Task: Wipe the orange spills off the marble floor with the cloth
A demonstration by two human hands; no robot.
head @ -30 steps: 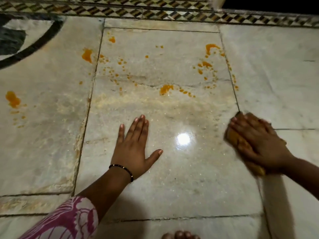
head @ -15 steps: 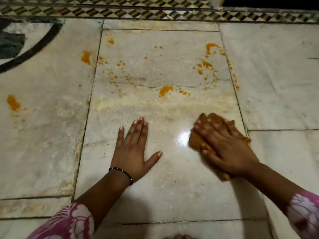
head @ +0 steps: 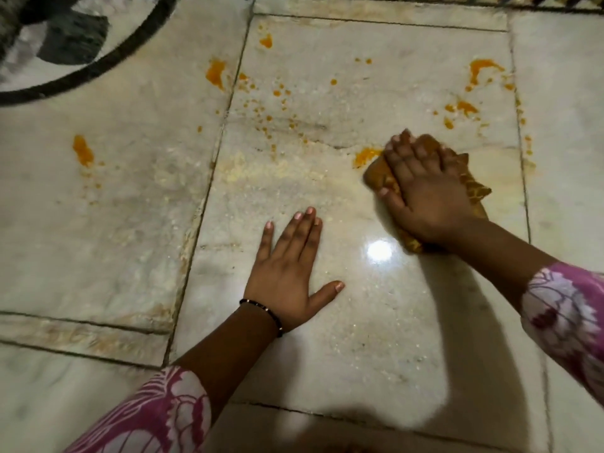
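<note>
My right hand [head: 425,191] presses flat on a bunched orange-brown cloth [head: 379,174] on the pale marble floor [head: 359,338], its fingers straight over the cloth. An orange blob [head: 366,156] lies right at the cloth's far left edge. My left hand [head: 287,273] rests flat on the marble with fingers spread, nearer to me and to the left. More orange spills show at the far right [head: 480,68], the far middle [head: 266,40], beside the tile joint [head: 215,73] and at the left [head: 83,152], with small drops scattered between.
A black inlaid curve [head: 98,68] crosses the floor at the far left. A patterned border strip [head: 523,0] runs along the far edge. Dark tile joints [head: 202,204] divide the slabs. A bright light reflection [head: 379,251] sits between my hands.
My right hand has slid the cloth from the right joint leftward and then away from me, up to the orange blob. My left hand has stayed flat in place.
</note>
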